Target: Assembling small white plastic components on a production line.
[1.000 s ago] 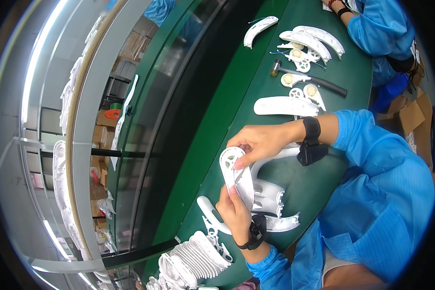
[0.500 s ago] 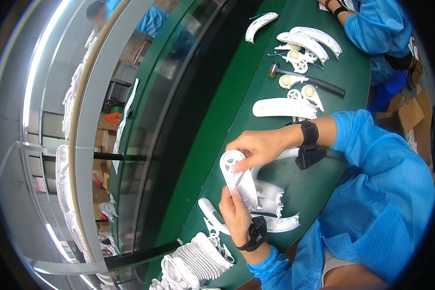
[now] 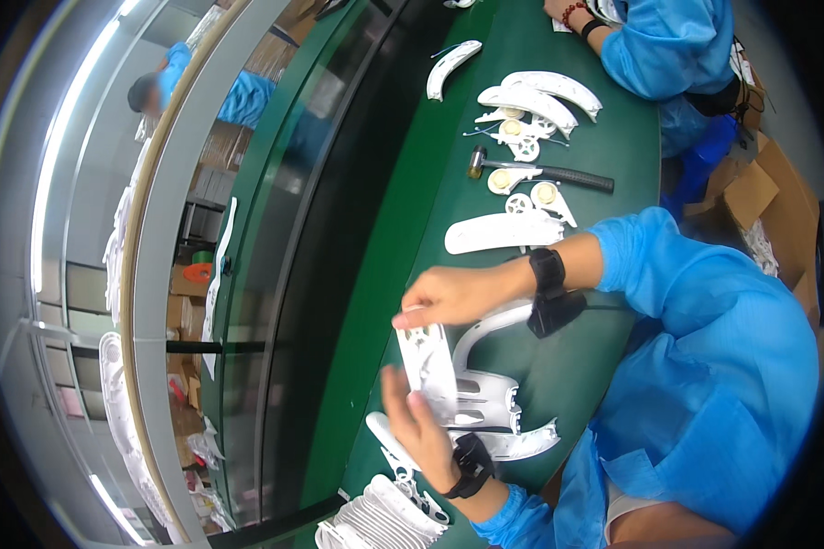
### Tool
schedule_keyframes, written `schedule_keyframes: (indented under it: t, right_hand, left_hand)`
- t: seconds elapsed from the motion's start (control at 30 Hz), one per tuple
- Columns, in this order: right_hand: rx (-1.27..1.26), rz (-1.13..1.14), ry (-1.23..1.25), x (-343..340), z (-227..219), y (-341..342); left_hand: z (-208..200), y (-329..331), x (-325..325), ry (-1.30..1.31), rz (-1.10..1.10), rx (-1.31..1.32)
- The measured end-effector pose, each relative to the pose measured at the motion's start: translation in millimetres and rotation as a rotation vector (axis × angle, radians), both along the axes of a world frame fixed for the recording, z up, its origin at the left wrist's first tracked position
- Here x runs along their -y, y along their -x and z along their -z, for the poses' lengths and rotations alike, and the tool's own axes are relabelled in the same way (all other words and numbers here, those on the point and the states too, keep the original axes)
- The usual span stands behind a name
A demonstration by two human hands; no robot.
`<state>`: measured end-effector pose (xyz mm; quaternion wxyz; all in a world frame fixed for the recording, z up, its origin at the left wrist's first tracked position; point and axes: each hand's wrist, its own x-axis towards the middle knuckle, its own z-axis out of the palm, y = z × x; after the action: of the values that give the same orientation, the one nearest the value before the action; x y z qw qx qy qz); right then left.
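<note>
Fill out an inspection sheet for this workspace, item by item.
Surface: green workbench, holding several groups of white parts.
Work parts: white elongated shell in hand; broad white shell lying beside it.
Clutter: black-handled hammer among small white parts; white stacked parts near the lower edge.
Hands: right hand grips the elongated shell's upper end; left hand open beside it, blurred, contact unclear.
Cables: thin blue strands, type unclear.
Surroundings: co-worker's blue sleeve; open cardboard box.

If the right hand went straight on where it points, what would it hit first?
Holding a white plastic shell, the right hand seems to have a free way over the green table to the dark strip beyond; depth is unclear.
</note>
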<state>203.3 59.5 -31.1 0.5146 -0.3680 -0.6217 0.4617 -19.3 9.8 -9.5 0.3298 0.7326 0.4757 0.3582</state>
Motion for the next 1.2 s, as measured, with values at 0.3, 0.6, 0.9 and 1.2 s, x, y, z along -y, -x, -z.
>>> schedule_keyframes:
  t: [0.3, 0.6, 0.9, 1.2]
  right_hand:
    - [0.037, 0.261, 0.375, -69, 33, -103]
    - [1.164, 0.160, -0.048, -32, 19, -181]
    - [1.596, 0.077, -0.192, -19, 28, -170]
    - [1.705, 0.125, 0.019, -30, -1, -156]
  left_hand:
    - [12, 83, -20, -0.098, -0.345, -0.302]
    - [23, 142, 2, -0.039, -0.626, -0.733]
    - [43, 114, 18, 0.110, -0.426, -0.789]
    - [33, 84, 30, 0.057, -0.320, -0.577]
